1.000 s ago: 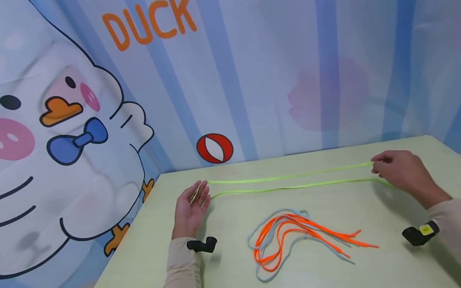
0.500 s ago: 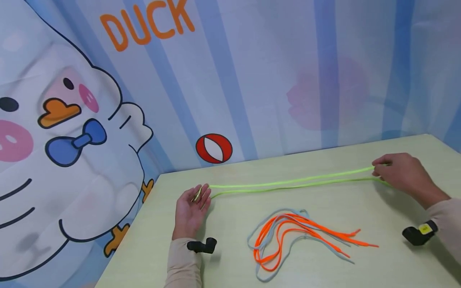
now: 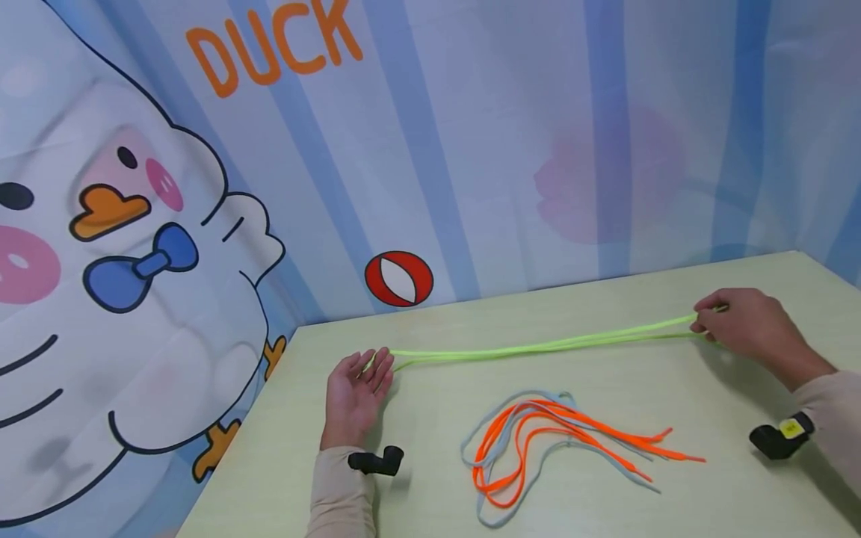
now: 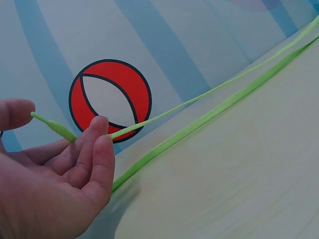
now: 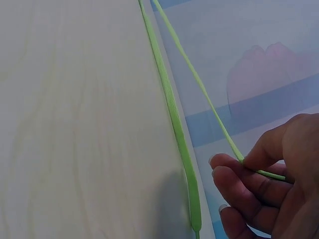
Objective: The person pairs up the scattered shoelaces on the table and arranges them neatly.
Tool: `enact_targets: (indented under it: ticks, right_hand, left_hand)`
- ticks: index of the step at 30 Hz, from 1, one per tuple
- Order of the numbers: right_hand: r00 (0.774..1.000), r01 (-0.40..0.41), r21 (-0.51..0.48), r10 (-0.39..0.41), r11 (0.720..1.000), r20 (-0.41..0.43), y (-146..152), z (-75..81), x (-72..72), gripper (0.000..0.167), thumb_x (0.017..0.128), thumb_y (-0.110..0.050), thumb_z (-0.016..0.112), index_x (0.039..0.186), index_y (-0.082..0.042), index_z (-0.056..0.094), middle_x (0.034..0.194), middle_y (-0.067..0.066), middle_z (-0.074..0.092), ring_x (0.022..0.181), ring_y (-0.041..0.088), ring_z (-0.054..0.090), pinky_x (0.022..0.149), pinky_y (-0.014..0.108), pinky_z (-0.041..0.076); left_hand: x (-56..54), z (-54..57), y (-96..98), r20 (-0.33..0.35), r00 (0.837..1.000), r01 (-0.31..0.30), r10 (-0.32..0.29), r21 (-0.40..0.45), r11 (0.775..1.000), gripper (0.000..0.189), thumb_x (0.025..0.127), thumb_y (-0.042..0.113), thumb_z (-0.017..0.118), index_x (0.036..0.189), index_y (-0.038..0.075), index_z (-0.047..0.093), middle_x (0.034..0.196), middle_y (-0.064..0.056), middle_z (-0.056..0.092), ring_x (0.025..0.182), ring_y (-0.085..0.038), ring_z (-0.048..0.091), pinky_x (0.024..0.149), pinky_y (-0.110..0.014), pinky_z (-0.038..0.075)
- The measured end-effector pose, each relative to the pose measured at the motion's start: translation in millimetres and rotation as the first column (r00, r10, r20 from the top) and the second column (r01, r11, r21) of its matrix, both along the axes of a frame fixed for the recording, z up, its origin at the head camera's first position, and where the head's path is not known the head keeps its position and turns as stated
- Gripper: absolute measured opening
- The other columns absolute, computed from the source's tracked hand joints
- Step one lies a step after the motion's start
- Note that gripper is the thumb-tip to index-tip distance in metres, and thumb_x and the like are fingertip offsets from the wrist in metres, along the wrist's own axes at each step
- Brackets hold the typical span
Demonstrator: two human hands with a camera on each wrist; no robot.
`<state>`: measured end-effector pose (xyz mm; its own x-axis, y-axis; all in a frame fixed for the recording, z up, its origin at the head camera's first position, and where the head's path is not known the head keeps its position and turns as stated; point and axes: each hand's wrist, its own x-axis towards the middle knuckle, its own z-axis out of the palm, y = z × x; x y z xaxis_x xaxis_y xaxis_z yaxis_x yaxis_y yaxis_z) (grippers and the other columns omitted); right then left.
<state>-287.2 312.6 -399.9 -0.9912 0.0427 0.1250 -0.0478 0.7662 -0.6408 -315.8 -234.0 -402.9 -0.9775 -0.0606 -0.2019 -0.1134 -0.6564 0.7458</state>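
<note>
A yellow-green shoelace (image 3: 464, 353) is stretched between both hands, close above a second green length (image 4: 204, 121) lying along the table. My left hand (image 3: 355, 385) is turned palm up and holds the near-straight lace among its fingers, its tip sticking out beside the thumb in the left wrist view. At the right, my right hand (image 3: 750, 320) pinches the other end between thumb and forefinger; a short tail crosses its palm in the right wrist view. The lying length's tipped right end (image 5: 195, 219) shows below that hand, while its left end is hidden behind the left hand.
A loose bundle of orange shoelaces (image 3: 494, 441) and light grey-blue shoelaces (image 3: 486, 515) lies on the pale table (image 3: 255, 478) nearer the body. Behind the table's back edge hangs a printed duck backdrop (image 3: 498, 149).
Both hands have lowered the held lace slightly toward me, the right end most. The gap to the lying green length has narrowed until they nearly overlap. The orange and grey bundle stays put.
</note>
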Motion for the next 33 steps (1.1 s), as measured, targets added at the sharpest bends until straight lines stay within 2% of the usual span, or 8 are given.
enact_targets:
  ticks: [10,13,26,33]
  right_hand:
    - [1.0,0.009,0.009,-0.009,1.0,-0.008,0.1,-2.5,-0.8,0.036,0.098,-0.015,0.053,0.12,0.012,0.06,0.091,0.013,0.073,0.077,0.023,0.064,0.059,0.032,0.044]
    - [1.0,0.01,0.012,-0.01,1.0,-0.002,0.8,-3.1,-0.4,0.037,0.098,-0.015,0.055,0.121,0.013,0.06,0.09,0.012,0.072,0.077,0.023,0.063,0.059,0.032,0.043]
    - [1.0,0.007,0.052,-0.007,0.999,0.004,3.4,-3.3,0.2,0.038,0.1,-0.016,0.052,0.124,0.013,0.059,0.094,0.014,0.072,0.074,0.023,0.059,0.058,0.032,0.043]
    - [1.0,0.007,0.052,-0.008,0.999,0.024,2.0,-4.0,-0.9,0.041,0.101,-0.016,0.048,0.126,0.015,0.057,0.095,0.015,0.073,0.076,0.024,0.06,0.059,0.032,0.043]
  left_hand:
    - [0.0,-3.8,-0.5,0.004,1.0,0.006,-0.006,-0.007,1.0,0.051,0.105,0.03,0.043,0.147,0.002,0.036,0.15,-0.017,0.044,0.13,-0.027,0.053,0.111,-0.037,0.038]
    - [0.0,-4.4,-0.4,0.008,1.0,0.003,-0.003,-0.018,1.0,0.051,0.105,0.03,0.043,0.147,0.002,0.035,0.149,-0.017,0.044,0.131,-0.028,0.052,0.11,-0.037,0.039]
    - [-1.3,-5.6,-0.2,0.011,1.0,0.0,0.0,-0.055,0.998,0.046,0.105,0.03,0.043,0.142,0.002,0.039,0.148,-0.018,0.044,0.13,-0.028,0.052,0.107,-0.037,0.042]
    - [-3.5,-7.3,0.0,0.015,1.0,-0.02,0.021,-0.058,0.998,0.047,0.104,0.029,0.045,0.142,0.002,0.039,0.15,-0.02,0.042,0.13,-0.03,0.053,0.107,-0.038,0.042]
